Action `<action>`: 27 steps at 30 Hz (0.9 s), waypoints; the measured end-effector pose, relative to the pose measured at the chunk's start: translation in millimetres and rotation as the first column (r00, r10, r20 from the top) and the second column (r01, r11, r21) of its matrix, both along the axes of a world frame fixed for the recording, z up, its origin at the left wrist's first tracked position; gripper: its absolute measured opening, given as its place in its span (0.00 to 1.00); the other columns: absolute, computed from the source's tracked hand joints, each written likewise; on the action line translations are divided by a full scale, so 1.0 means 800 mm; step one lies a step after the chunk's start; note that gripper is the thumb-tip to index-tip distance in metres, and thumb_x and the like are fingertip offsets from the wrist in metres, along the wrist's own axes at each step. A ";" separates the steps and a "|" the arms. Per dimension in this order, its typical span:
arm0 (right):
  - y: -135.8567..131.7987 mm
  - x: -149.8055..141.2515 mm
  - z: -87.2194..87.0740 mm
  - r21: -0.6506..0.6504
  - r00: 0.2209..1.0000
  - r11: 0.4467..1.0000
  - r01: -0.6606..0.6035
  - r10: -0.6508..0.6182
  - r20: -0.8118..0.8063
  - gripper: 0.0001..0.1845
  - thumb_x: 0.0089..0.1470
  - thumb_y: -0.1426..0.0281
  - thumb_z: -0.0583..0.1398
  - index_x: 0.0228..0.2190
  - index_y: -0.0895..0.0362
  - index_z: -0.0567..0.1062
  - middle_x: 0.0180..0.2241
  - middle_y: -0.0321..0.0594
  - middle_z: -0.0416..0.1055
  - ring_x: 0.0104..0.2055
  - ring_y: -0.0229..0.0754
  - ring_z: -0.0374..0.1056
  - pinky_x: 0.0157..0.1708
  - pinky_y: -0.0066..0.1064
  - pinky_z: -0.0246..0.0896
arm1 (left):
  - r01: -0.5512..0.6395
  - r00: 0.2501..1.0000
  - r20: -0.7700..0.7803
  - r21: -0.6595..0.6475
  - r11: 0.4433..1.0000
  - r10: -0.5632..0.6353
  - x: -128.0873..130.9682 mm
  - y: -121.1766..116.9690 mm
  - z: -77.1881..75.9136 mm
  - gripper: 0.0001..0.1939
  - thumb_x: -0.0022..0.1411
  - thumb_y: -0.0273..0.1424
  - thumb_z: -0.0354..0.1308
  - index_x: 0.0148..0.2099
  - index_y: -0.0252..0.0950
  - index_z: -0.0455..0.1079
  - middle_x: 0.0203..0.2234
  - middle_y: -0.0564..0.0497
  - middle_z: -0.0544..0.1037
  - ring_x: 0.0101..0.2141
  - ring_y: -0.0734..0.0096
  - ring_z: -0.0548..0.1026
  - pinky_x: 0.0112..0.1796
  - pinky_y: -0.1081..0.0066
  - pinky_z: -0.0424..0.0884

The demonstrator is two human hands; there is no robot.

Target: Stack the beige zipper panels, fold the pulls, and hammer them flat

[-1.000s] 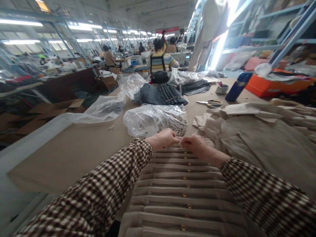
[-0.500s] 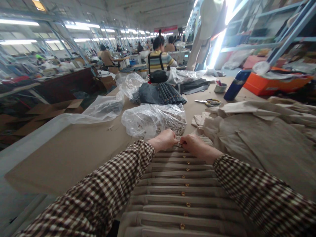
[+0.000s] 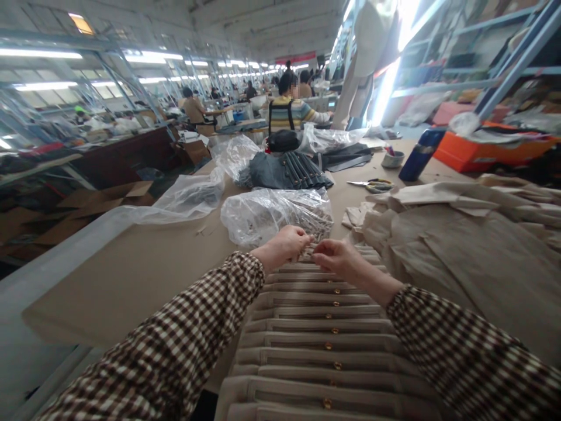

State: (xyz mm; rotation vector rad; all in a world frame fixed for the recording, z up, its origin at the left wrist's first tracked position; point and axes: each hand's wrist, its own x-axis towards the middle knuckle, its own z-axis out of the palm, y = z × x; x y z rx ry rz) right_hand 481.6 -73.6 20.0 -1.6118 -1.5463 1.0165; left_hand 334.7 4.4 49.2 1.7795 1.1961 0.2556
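Note:
A row of overlapping beige fabric strips (image 3: 324, 327), each with a small gold button, runs from the table's near edge away from me. My left hand (image 3: 286, 244) and my right hand (image 3: 335, 258) meet at the far end of the row, both raised a little above the last strip. Each hand has its fingers pinched together; what they hold is too small to make out. A clear plastic bag (image 3: 272, 213) of small pale pieces lies just beyond my hands.
A pile of beige garments (image 3: 464, 245) covers the table to my right. Scissors (image 3: 372, 185), a blue bottle (image 3: 416, 155), a small cup (image 3: 392, 158) and dark strips (image 3: 289, 169) lie farther back. Empty plastic bags (image 3: 184, 196) sit left. Other people work at distant tables.
Both hands have lifted slightly off the far strip and parted a little, the right hand turning palm-up while the fingers stay pinched.

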 end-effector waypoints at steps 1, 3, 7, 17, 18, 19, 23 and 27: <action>-0.001 -0.007 -0.001 -0.020 0.997 1.000 0.006 -0.008 -0.079 0.11 0.52 0.62 0.58 0.29 0.57 0.72 0.22 0.35 0.69 0.22 0.35 0.64 0.22 0.24 0.58 | -0.019 0.999 0.034 -0.025 1.000 0.020 0.003 -0.003 0.001 0.15 0.66 0.36 0.53 0.28 0.35 0.65 0.15 0.58 0.63 0.15 0.79 0.60 0.18 0.76 0.53; 0.000 -0.017 -0.004 -0.042 0.975 0.998 0.044 -0.052 -0.218 0.14 0.49 0.59 0.60 0.29 0.57 0.70 0.22 0.34 0.69 0.22 0.34 0.65 0.23 0.25 0.61 | -0.054 0.994 0.094 -0.069 0.996 0.060 0.010 -0.009 0.003 0.15 0.68 0.36 0.50 0.29 0.35 0.63 0.16 0.58 0.63 0.15 0.79 0.61 0.17 0.77 0.54; 0.004 -0.019 -0.012 -0.090 0.892 0.989 0.118 -0.146 -0.428 0.17 0.39 0.60 0.67 0.26 0.57 0.69 0.21 0.34 0.70 0.21 0.34 0.66 0.22 0.24 0.61 | -0.105 0.977 0.169 -0.130 0.986 0.126 0.019 -0.020 0.001 0.15 0.71 0.34 0.48 0.29 0.36 0.60 0.16 0.59 0.63 0.14 0.80 0.60 0.17 0.77 0.53; 0.002 0.004 0.004 -0.118 0.662 0.960 0.255 -0.263 -0.702 0.22 0.34 0.60 0.70 0.28 0.56 0.67 0.23 0.30 0.69 0.24 0.31 0.66 0.26 0.23 0.64 | -0.043 0.966 0.237 -0.237 0.970 0.101 0.017 -0.035 -0.004 0.15 0.69 0.36 0.50 0.29 0.36 0.59 0.17 0.59 0.62 0.13 0.80 0.60 0.15 0.77 0.51; 0.002 0.005 0.006 -0.121 0.642 0.959 0.256 -0.262 -0.721 0.24 0.33 0.59 0.70 0.28 0.55 0.66 0.25 0.31 0.71 0.26 0.32 0.68 0.28 0.24 0.65 | -0.031 0.967 0.241 -0.233 0.972 0.089 0.017 -0.035 -0.005 0.16 0.69 0.37 0.51 0.30 0.36 0.60 0.18 0.59 0.63 0.13 0.80 0.60 0.15 0.77 0.51; 0.002 0.007 0.007 -0.118 0.637 0.959 0.256 -0.260 -0.726 0.25 0.34 0.58 0.70 0.29 0.54 0.66 0.26 0.31 0.72 0.27 0.33 0.69 0.28 0.25 0.66 | -0.024 0.967 0.242 -0.224 0.974 0.079 0.017 -0.035 -0.006 0.16 0.68 0.39 0.52 0.29 0.36 0.61 0.18 0.58 0.64 0.14 0.80 0.61 0.15 0.77 0.51; 0.000 0.021 0.005 -0.052 0.868 0.985 0.163 -0.168 -0.467 0.19 0.45 0.55 0.64 0.33 0.53 0.65 0.21 0.28 0.69 0.16 0.33 0.63 0.14 0.22 0.55 | -0.023 0.977 0.204 -0.154 0.988 0.055 0.015 -0.030 -0.011 0.15 0.63 0.38 0.58 0.29 0.35 0.64 0.16 0.58 0.64 0.14 0.80 0.61 0.16 0.78 0.51; -0.004 0.032 0.000 -0.098 0.978 0.995 0.030 -0.049 -0.201 0.10 0.49 0.64 0.59 0.32 0.56 0.69 0.21 0.30 0.68 0.13 0.31 0.59 0.11 0.23 0.50 | 0.020 0.988 0.153 -0.123 0.992 -0.001 0.014 -0.028 -0.011 0.12 0.63 0.38 0.56 0.31 0.35 0.68 0.16 0.58 0.64 0.13 0.79 0.59 0.16 0.77 0.50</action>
